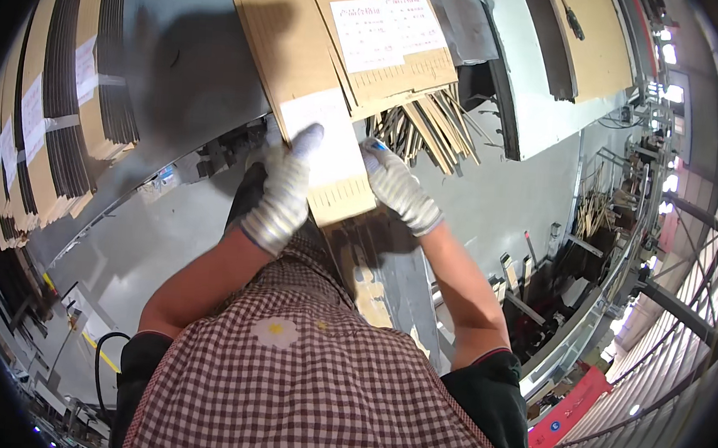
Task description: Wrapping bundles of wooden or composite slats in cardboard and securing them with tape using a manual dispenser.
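While left hand (285,187) and right hand (403,190) clamp it, board (339,204) juts toward apron (314,387)

Where the left thumb presses, white paper (335,143) lies on the board's near end; the right hand holds its right edge, near slats (438,134).

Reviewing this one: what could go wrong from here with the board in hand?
Perhaps three things. The left gloved hand has its thumb on the white sheet, so the paper might shift or crease if it is loose. The right gloved hand grips the tan board near a bundle of thin strips, whose jutting ends might snag the glove. The board's near end points toward the checked apron and could catch its cloth.
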`<action>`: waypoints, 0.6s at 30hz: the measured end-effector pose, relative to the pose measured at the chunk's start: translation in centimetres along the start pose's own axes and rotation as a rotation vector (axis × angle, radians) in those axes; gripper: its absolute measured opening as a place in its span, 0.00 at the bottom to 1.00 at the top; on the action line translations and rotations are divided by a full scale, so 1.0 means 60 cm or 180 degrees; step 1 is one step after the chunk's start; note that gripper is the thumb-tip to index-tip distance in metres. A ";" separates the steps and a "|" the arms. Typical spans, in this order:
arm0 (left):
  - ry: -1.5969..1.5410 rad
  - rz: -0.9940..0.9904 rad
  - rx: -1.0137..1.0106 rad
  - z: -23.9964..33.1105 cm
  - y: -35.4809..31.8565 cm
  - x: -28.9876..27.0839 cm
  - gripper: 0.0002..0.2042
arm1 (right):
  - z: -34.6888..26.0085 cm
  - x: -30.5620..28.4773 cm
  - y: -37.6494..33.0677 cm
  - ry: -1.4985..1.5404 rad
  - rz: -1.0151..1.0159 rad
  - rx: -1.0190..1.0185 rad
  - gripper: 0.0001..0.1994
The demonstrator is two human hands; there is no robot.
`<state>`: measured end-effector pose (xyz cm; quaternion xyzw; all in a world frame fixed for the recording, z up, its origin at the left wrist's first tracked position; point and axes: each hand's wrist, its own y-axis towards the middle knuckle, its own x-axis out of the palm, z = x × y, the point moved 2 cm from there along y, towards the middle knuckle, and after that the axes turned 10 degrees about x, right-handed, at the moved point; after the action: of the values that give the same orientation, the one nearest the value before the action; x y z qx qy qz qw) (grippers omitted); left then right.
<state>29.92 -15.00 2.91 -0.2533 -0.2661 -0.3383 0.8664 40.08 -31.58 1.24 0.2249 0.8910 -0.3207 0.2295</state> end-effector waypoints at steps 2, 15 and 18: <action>0.0008 0.0003 -0.0180 -0.028 -0.040 -0.001 0.22 | 0.024 -0.012 -0.032 -0.0732 0.0022 -0.0163 0.11; 0.2611 -0.1183 0.1647 0.131 -0.097 0.058 0.20 | -0.239 -0.140 -0.158 0.1288 -0.0599 -0.0214 0.32; 0.2117 -0.1265 0.0539 0.133 -0.129 0.043 0.12 | -0.265 -0.116 -0.149 0.0213 -0.0761 -0.0689 0.24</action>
<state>23.64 -16.21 12.38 -0.0012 -0.0417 -0.5399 0.8407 36.53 -28.82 20.23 0.1018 0.9479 -0.2402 0.1827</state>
